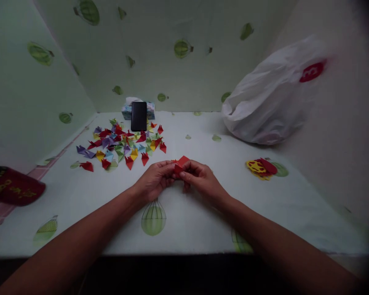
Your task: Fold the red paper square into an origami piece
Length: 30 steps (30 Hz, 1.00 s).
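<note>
Between my two hands, above the middle of the table, is a folded piece of red paper [182,161]. My left hand [156,177] pinches its left side with thumb and fingers. From the right, my right hand [203,179] grips it, the thumb pressed on its lower part. The fingers cover part of the folds. Beyond my left hand lies a spread of small folded paper birds [119,143] in red, yellow, green, blue and purple.
A black phone [139,116] leans on a tissue box [127,111] at the back. A white plastic bag [261,98] stands at the back right. Red and yellow cut-outs [261,168] lie to the right. A dark red can-like object [15,186] is at the left edge.
</note>
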Available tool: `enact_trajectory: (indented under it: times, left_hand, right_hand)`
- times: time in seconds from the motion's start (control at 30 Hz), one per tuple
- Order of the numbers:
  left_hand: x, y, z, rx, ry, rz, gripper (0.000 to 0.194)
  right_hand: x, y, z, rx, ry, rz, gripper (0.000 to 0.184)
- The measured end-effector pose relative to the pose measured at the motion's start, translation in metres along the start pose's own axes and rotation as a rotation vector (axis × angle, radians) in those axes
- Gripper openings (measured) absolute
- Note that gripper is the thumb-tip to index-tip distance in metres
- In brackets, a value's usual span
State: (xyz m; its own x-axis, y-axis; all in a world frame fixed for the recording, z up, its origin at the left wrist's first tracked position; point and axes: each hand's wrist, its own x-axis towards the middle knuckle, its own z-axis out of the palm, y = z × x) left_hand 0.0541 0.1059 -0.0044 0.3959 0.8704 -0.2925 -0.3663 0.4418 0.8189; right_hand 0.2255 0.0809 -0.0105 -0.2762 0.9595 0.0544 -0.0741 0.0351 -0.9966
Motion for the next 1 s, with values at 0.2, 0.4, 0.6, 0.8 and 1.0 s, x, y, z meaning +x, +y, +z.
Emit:
enact_trajectory:
  times: [0.2, 0.4, 0.6, 0.8, 1.0]
  left_hand:
    - [-0.002, -0.002, 0.001, 0.000, -0.006, 0.030, 0.023]
    - [-0.001, 0.000, 0.002, -0.063, -0.036, 0.053, 0.022]
    - [0.001, 0.004, -0.001, -0.100, -0.108, 0.047, 0.021]
    - [-0.003, 0.007, 0.002, 0.001, -0.190, 0.044, 0.023]
    - [0.000, 0.008, -0.001, 0.052, -0.166, 0.078, 0.025]
  right_hand:
    - [0.001, 0.003, -0.001, 0.042, -0.003, 0.019, 0.020]
    - [-0.001, 0.004, 0.003, 0.284, -0.011, 0.097, 0.025]
    - [-0.002, 0.002, 0.004, 0.394, -0.088, 0.179, 0.030]
    - [-0.007, -0.006, 0.004, 0.433, -0.158, 0.165, 0.030]
    - [-0.008, -0.009, 0.006, 0.288, -0.101, 0.071, 0.029]
